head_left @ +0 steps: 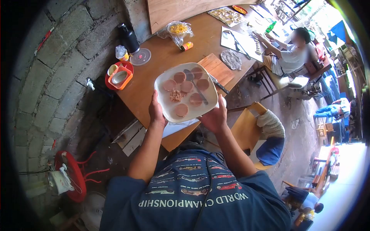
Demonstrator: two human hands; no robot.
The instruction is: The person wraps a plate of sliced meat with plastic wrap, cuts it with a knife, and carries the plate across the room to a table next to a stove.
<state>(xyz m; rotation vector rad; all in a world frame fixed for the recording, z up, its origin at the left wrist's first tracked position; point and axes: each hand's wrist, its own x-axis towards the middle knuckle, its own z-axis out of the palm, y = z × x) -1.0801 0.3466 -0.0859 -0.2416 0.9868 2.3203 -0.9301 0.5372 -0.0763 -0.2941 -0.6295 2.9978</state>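
Note:
A white, rounded-square plate (165, 106) is held up above the near edge of the wooden table. On it lie several round pinkish slices (195, 99), a small heap of crumbled bits (177, 96) and a metal spoon (198, 90). My left hand (156, 110) grips the plate's left rim. At the lower right rim, my right hand (216, 116) supports the plate, its fingers partly hidden beneath. Just beyond the plate, a knife (221, 86) rests beside a wooden cutting board (216, 69).
Orange and red containers (120, 76), a black bottle (128, 38) and a clear lid (140, 57) stand at the table's left. Farther back are a plastic-wrapped bowl (178, 30) and trays. A seated person (291, 54) works at the right, near a chair (246, 131).

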